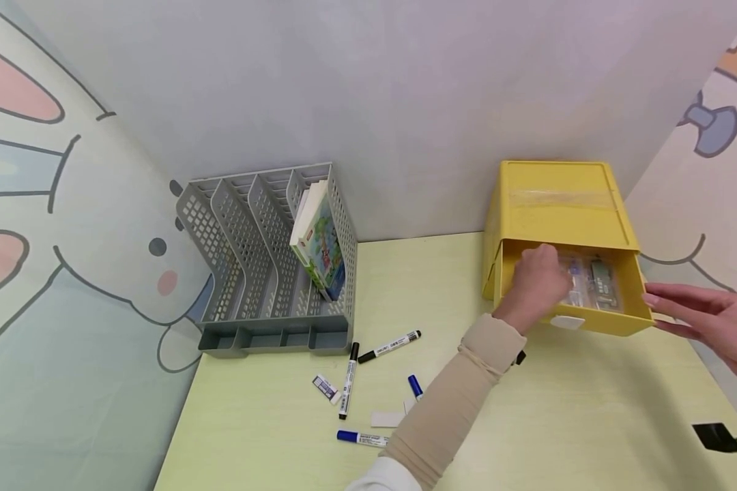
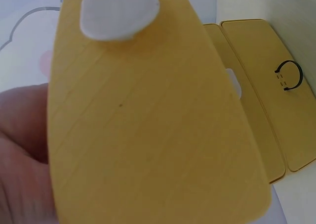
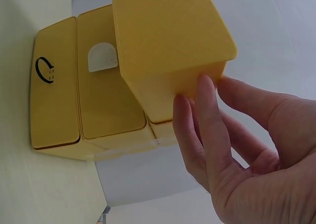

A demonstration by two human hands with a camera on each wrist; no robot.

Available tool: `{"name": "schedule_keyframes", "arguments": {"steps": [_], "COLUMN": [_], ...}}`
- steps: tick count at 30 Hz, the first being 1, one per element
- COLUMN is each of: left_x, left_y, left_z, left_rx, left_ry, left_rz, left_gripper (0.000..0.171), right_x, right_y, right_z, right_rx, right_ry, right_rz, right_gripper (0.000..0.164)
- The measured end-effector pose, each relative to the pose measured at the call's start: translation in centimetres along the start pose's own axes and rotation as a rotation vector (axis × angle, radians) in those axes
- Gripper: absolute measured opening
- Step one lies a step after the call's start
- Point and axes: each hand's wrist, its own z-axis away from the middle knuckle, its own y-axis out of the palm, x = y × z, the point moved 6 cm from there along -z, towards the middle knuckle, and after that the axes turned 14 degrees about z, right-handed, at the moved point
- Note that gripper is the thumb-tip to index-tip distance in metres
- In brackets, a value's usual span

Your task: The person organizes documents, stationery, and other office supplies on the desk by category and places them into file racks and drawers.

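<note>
A yellow drawer [image 1: 626,324] with a white pull tab [image 1: 567,322] stands pulled out of the top of a yellow drawer cabinet [image 1: 559,204]. My left hand [image 1: 537,283] reaches down into its left part, with fingertips hidden; in the left wrist view the drawer front [image 2: 148,125] covers most of that hand. I cannot tell whether it grips anything. Clear packets [image 1: 580,283], one with a grey-green piece, lie inside beside it. My right hand [image 1: 712,317] holds the drawer's right wall near the front corner; fingers [image 3: 210,115] press the outside, thumb at the rim.
A grey file rack [image 1: 270,252] with books [image 1: 322,242] in its right slot stands at the left. Several markers [image 1: 348,382], a small eraser [image 1: 326,389] and a white piece [image 1: 385,419] lie on the table [image 1: 270,423]. Lower drawers [image 3: 57,85] sit beneath the pulled-out one.
</note>
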Motion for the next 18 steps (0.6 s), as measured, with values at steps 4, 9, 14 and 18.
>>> {"name": "schedule_keyframes", "arguments": {"steps": [4, 9, 14, 18], "left_x": [-0.5, -1.1, -1.4, -1.3], "left_y": [-1.2, -2.8, -4.5, -5.9], "left_z": [0.5, 0.9, 0.8, 0.5], "left_rx": [-0.015, -0.075, -0.131, -0.225], "left_ry": [0.093, 0.199, 0.313, 0.376], "left_rz": [-0.034, -0.084, -0.048, -0.059], "left_gripper": [0.052, 0.032, 0.014, 0.014], "right_x": [0.0, -0.1, -0.1, -0.1], "right_y": [0.0, 0.0, 0.0, 0.1], "right_z": [0.0, 0.0, -0.1, 0.0], "right_rx": [0.001, -0.006, -0.006, -0.002], "right_ry": [-0.003, -0.01, -0.009, -0.016], "right_rz": [-0.011, -0.009, -0.02, -0.02], "right_gripper": [0.033, 0.03, 0.03, 0.034]}}
